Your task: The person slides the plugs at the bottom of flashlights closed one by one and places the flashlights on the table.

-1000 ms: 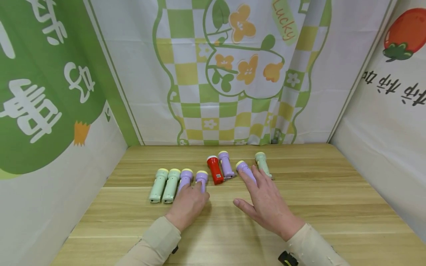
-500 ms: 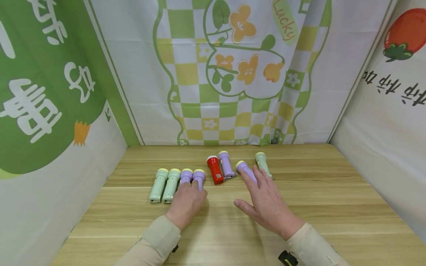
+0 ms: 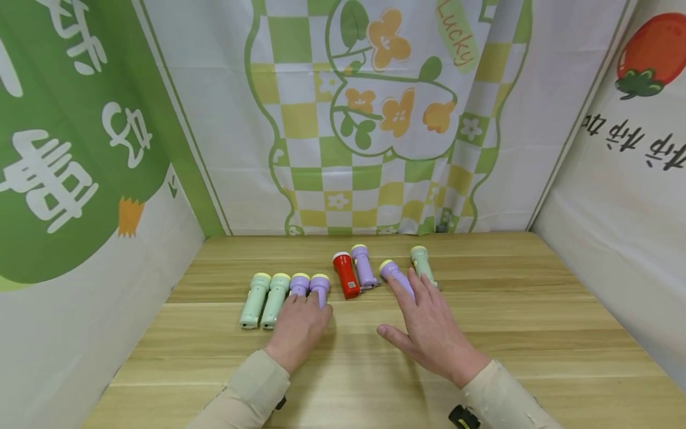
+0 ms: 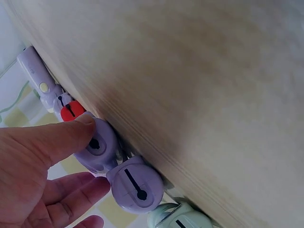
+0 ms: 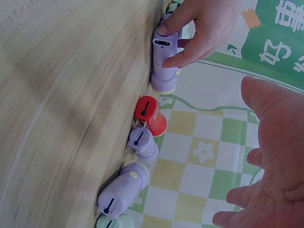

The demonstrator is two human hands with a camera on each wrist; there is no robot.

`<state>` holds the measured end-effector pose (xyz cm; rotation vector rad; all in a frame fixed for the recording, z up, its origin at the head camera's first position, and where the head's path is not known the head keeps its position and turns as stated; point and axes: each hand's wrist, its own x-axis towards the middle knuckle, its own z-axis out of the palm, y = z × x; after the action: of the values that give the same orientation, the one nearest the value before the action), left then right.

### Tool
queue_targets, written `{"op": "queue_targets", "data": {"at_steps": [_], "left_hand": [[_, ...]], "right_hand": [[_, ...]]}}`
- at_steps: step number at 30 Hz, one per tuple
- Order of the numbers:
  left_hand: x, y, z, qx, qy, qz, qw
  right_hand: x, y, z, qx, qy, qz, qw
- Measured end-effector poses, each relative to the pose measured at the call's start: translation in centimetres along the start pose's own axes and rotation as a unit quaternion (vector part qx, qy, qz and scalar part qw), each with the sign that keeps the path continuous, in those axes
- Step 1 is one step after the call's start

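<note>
Thumb and fingers of my left hand (image 3: 301, 330) pinch a purple flashlight (image 3: 320, 285), the rightmost of a row. In the left wrist view, the thumb lies on the base of this flashlight (image 4: 107, 137). Right beside it stands another purple flashlight (image 3: 299, 283), partly behind the fingers in the head view. Two pale green flashlights (image 3: 255, 304) continue the row leftward, heads toward the back. My right hand (image 3: 433, 330) is spread with straight fingers and holds nothing. It overlaps a tilted purple flashlight (image 3: 392, 273) in the head view; the right wrist view shows a gap between them.
Between the hands, farther back, a red flashlight (image 3: 346, 275) lies beside a purple flashlight (image 3: 364, 266) with a cord at its base. A pale green flashlight (image 3: 421, 260) lies beyond the right fingers. Printed curtains (image 3: 375, 196) enclose the wooden table (image 3: 482, 310) behind and at both sides.
My left hand has slid its purple flashlight left, closing the gap to the neighbouring purple one; over the last half second it stays there. The right hand has hardly moved.
</note>
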<state>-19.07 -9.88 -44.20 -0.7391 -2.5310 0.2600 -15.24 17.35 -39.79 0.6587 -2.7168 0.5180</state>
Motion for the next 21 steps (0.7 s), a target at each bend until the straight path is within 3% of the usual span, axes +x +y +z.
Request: {"op": "queue_targets", "data": {"at_steps": [3, 7, 15, 21], "left_hand": [[0.0, 0.0, 0.1, 0.001, 0.021, 0.003, 0.9998], [0.1, 0.0, 0.2, 0.001, 0.026, 0.008, 0.9996], [0.9, -0.2, -0.1, -0.011, -0.003, 0.006, 0.9999], [2.6, -0.3, -0.8, -0.048, -0.034, -0.007, 0.9982]], "right_hand": [[0.0, 0.1, 0.0, -0.001, 0.002, -0.001, 1.0000], [0.0, 0.1, -0.1, -0.002, 0.003, 0.001, 1.0000], [0.1, 0.2, -0.2, 0.001, 0.000, 0.005, 1.0000], [0.1, 0.3, -0.2, -0.003, 0.002, 0.004, 1.0000]]}}
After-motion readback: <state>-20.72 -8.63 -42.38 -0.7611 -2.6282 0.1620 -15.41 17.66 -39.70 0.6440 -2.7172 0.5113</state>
